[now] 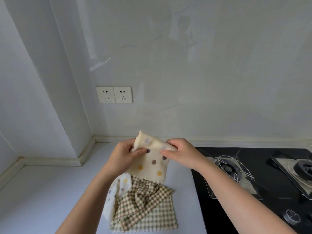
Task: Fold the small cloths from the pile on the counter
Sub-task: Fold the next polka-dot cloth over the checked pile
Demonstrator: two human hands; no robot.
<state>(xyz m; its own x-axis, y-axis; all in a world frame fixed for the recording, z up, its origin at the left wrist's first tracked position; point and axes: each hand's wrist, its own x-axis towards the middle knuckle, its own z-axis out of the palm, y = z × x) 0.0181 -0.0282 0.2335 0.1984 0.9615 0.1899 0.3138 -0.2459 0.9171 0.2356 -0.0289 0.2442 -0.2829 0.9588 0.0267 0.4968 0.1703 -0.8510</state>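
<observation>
A cream cloth with coloured dots (152,163) hangs in the air above the counter. My left hand (124,155) pinches its upper left edge and my right hand (181,153) pinches its upper right edge. Below it, on the counter, lies the pile: a crumpled green-and-brown checked cloth (145,198) on top, a paler checked cloth (157,218) flat under it, and a white dotted cloth (116,188) at the pile's left side.
The pale counter (50,196) runs left into a wall corner. A black gas hob (253,174) with a wire pan support (234,168) and a knob (291,216) lies right of the pile. Two wall sockets (114,94) sit above the counter.
</observation>
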